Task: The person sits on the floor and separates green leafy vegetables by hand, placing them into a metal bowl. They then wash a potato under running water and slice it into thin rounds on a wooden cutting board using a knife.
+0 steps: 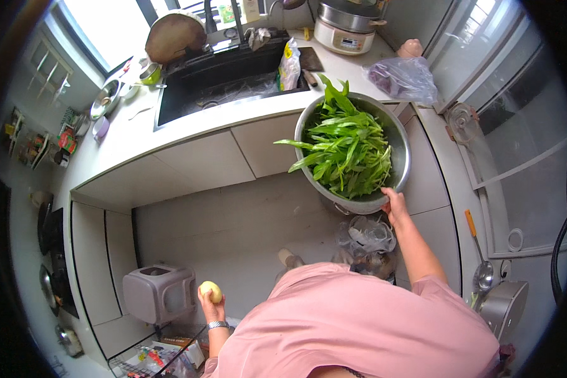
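My left hand holds a pale yellow, peeled-looking potato, low on the left and above the floor. With my right hand I grip the near rim of a large metal basin. Long green leafy vegetables are heaped in the basin, and a few leaves stick out over its left rim. The basin is by the counter's right corner, below the sink; what bears its weight is hidden. The fingers of my right hand are partly out of sight beyond the rim.
A black sink holds a plastic bag at its right end. A cooker and a bagged purple item stand further right. Plastic bags lie below the basin. A grey bin and a wire rack stand at left.
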Demonstrator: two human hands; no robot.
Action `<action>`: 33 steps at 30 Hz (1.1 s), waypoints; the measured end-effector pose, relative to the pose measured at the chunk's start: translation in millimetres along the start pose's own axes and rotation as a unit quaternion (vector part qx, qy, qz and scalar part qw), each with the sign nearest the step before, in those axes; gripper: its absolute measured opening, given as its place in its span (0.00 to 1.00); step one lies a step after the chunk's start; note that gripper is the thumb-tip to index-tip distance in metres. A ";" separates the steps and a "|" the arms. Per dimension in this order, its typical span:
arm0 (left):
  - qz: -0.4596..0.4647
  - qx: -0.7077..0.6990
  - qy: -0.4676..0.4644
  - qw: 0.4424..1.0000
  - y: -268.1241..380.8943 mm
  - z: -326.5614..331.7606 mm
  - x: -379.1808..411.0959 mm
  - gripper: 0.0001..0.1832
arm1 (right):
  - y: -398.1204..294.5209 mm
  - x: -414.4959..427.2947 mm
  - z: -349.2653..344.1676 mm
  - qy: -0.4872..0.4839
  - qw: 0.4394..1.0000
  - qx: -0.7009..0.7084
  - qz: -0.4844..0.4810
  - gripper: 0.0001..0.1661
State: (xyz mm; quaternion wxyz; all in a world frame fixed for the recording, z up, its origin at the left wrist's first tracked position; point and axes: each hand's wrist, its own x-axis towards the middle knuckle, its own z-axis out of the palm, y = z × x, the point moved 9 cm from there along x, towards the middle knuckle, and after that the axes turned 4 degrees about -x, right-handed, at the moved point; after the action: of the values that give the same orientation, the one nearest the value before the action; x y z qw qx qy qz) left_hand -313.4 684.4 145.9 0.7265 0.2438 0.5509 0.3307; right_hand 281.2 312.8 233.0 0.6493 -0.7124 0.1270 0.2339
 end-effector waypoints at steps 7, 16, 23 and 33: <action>0.025 -0.171 -0.035 0.984 36.2 3.6 12.4 0.27 | -63.9 -7.4 111.2 -0.087 0.995 -0.040 -0.016 0.12; 0.073 -0.232 -0.003 0.970 94.5 56.6 11.6 0.26 | -156.9 105.2 270.2 -0.194 0.974 -0.080 -0.080 0.13; 0.111 -0.268 0.014 0.957 132.0 134.1 66.5 0.24 | -198.2 195.6 418.1 -0.250 0.954 -0.158 -0.054 0.15; 0.098 -0.290 0.017 0.952 165.0 264.1 124.7 0.26 | -198.0 282.1 536.9 -0.290 0.933 -0.213 -0.008 0.14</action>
State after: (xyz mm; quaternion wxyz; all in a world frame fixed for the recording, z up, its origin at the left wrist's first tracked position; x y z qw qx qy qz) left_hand -72.6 889.8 257.1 0.7203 0.0698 0.4171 0.5499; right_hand 528.9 900.8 238.4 0.4928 -0.7359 -0.1252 0.4471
